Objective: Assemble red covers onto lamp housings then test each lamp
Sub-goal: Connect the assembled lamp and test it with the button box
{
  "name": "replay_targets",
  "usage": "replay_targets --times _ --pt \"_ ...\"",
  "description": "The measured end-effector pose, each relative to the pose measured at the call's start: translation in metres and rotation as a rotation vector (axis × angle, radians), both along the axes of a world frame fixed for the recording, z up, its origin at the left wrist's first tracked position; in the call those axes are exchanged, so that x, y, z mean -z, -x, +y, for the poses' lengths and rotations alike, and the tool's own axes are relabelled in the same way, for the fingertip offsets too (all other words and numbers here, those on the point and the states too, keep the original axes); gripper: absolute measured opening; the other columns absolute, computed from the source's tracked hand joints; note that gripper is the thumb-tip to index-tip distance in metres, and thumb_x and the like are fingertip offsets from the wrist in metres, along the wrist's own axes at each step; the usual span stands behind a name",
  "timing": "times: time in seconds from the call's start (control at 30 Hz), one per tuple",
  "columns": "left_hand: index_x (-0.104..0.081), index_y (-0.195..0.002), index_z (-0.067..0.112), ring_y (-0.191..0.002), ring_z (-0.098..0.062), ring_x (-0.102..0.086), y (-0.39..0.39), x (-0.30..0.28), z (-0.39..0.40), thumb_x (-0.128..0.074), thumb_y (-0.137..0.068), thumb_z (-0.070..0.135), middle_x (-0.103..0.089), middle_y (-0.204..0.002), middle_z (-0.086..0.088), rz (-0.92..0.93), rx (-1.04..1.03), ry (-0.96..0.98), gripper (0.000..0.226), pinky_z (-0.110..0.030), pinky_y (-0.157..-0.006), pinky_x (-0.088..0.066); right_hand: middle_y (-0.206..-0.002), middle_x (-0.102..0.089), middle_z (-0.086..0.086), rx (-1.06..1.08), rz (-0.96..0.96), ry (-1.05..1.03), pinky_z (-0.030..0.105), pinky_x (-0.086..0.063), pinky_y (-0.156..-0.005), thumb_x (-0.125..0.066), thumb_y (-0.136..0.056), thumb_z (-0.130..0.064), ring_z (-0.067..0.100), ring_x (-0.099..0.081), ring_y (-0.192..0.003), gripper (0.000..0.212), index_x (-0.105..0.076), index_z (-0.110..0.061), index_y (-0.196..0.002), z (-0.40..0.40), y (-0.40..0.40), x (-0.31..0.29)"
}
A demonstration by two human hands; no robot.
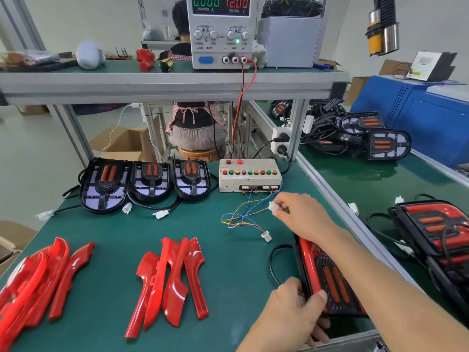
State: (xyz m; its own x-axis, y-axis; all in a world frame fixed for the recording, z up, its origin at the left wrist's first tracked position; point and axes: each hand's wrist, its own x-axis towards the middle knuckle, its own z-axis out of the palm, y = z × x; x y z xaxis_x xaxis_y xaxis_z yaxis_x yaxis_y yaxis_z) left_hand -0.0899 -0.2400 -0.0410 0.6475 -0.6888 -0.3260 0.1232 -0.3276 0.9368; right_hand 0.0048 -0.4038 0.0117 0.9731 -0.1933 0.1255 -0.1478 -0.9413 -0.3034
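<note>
Your right hand (302, 217) reaches forward over the green desk (127, 229) and pinches a white connector (273, 207) between thumb and fingertips, just in front of the test box (250, 176) with its row of coloured buttons. Thin coloured wires (243, 215) run from that box; a second white plug (266, 236) lies loose on the mat nearby.

Your left hand (291, 308) holds the lamp housing (330, 278) at the near right of the desk, thumb pressed on the red cover (308, 262) along its left edge, fingers curled under it. Your forearm hides much of the housing, so whether the cover is fully seated is hard to tell. Its black cable (272, 265) loops out to the left.

Three bare housings (149, 181) stand in a row at the back left, their white plugs lying in front. Two heaps of loose red covers (170, 278) lie at the near left and centre. On the shelf above, the power supply (220, 31) reads 0.000 and 12.00. Finished lamps (436, 232) sit on the neighbouring desk to your right.
</note>
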Motion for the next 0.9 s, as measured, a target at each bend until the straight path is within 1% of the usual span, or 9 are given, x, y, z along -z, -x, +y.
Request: replay_targets --times 0.17,0.23,0.3,0.37,0.47,0.53,0.6,0.73,0.9 --pt "-0.051 -0.09 0.022 -0.047 -0.011 -0.065 -0.006 -0.005 0.007 -0.049 -0.085 0.069 -0.076 -0.069 0.003 -0.144 -0.045 -0.143 0.048 -0.023 -0.054 -0.054 -0.098 -0.073 -0.008 0.013 0.028 -0.214 0.037 -0.055 -0.086 -0.059 -0.1 -0.042 0.016 -0.068 -0.094 0.021 -0.069 -0.024 -0.102 -0.017 0.002 0.008" --pt "-0.056 -0.09 0.021 -0.048 -0.012 -0.064 -0.009 -0.006 0.01 -0.047 -0.084 0.075 -0.075 -0.067 0.003 -0.157 -0.081 -0.164 0.055 -0.024 -0.058 -0.055 -0.094 -0.073 -0.01 0.008 0.021 -0.28 0.03 -0.051 -0.078 -0.062 -0.099 -0.044 0.01 -0.067 -0.088 0.021 -0.071 -0.025 -0.1 -0.023 0.005 0.015" --pt "-0.058 -0.082 0.02 -0.055 -0.014 -0.064 -0.017 -0.007 0.013 -0.047 -0.085 0.075 -0.072 -0.063 0.003 -0.274 -0.194 -0.192 0.056 -0.029 -0.065 -0.055 -0.088 -0.073 -0.011 0.02 -0.004 -0.301 0.023 -0.045 -0.068 -0.065 -0.097 -0.043 0.007 -0.065 -0.08 0.018 -0.072 -0.026 -0.097 -0.028 0.006 0.021" --pt "-0.056 -0.076 0.021 -0.067 -0.019 -0.062 -0.034 -0.004 0.014 -0.052 -0.091 0.062 -0.065 -0.062 0.003 -0.474 -0.37 -0.225 0.045 -0.036 -0.074 -0.054 -0.087 -0.072 -0.011 0.026 0.0 -0.328 0.024 -0.047 -0.07 -0.07 -0.094 -0.036 0.007 -0.066 -0.081 0.006 -0.071 -0.03 -0.094 -0.031 0.004 0.026" --pt "-0.062 -0.092 0.023 -0.086 -0.022 -0.062 -0.068 -0.006 0.011 -0.061 -0.095 0.029 -0.065 -0.087 0.007 -0.75 -0.509 -0.221 0.007 -0.038 -0.078 -0.048 -0.086 -0.071 -0.011 0.01 0.018 -0.342 0.023 -0.049 -0.072 -0.075 -0.087 -0.026 0.004 -0.066 -0.08 0.012 -0.068 -0.035 -0.091 -0.031 0.001 0.029" --pt "-0.067 -0.106 0.018 -0.099 -0.026 -0.06 -0.093 -0.008 0.004 -0.065 -0.089 0.015 -0.064 -0.108 0.001 -1.056 -0.425 -0.325 0.017 -0.038 -0.079 -0.044 -0.084 -0.07 -0.012 0.002 0.026 -0.32 0.021 -0.048 -0.068 -0.077 -0.085 -0.024 0.004 -0.065 -0.077 0.015 -0.067 -0.036 -0.088 -0.031 -0.002 0.029" --pt "-0.069 -0.11 0.021 -0.112 -0.028 -0.055 -0.111 -0.007 -0.003 -0.069 -0.083 0.019 -0.062 -0.122 0.003 -1.311 -0.247 -0.497 0.028 -0.041 -0.085 -0.04 -0.083 -0.07 -0.013 -0.019 0.036 -0.302 0.023 -0.048 -0.068 -0.076 -0.086 -0.023 0.001 -0.064 -0.076 0.017 -0.065 -0.036 -0.085 -0.033 -0.005 0.03" --pt "-0.062 -0.116 0.02 -0.126 -0.027 -0.041 -0.133 0.001 -0.014 -0.052 -0.1 0.034 -0.06 -0.125 0.001 -1.336 0.057 -0.723 0.024 -0.051 -0.104 -0.02 -0.08 -0.068 -0.018 -0.059 0.054 -0.239 0.016 -0.042 -0.065 -0.075 -0.089 -0.024 -0.008 -0.061 -0.075 0.013 -0.067 -0.034 -0.089 -0.035 -0.009 0.03" --pt "-0.064 -0.11 0.024 -0.11 -0.023 -0.059 -0.146 0.001 -0.015 -0.051 -0.101 0.038 -0.07 -0.108 0.002 -1.193 -0.043 -0.661 0.021 -0.044 -0.101 -0.019 -0.082 -0.071 -0.015 -0.091 0.075 -0.237 0.017 -0.047 -0.068 -0.076 -0.09 -0.027 -0.005 -0.063 -0.076 0.005 -0.072 -0.029 -0.093 -0.038 -0.008 0.025"
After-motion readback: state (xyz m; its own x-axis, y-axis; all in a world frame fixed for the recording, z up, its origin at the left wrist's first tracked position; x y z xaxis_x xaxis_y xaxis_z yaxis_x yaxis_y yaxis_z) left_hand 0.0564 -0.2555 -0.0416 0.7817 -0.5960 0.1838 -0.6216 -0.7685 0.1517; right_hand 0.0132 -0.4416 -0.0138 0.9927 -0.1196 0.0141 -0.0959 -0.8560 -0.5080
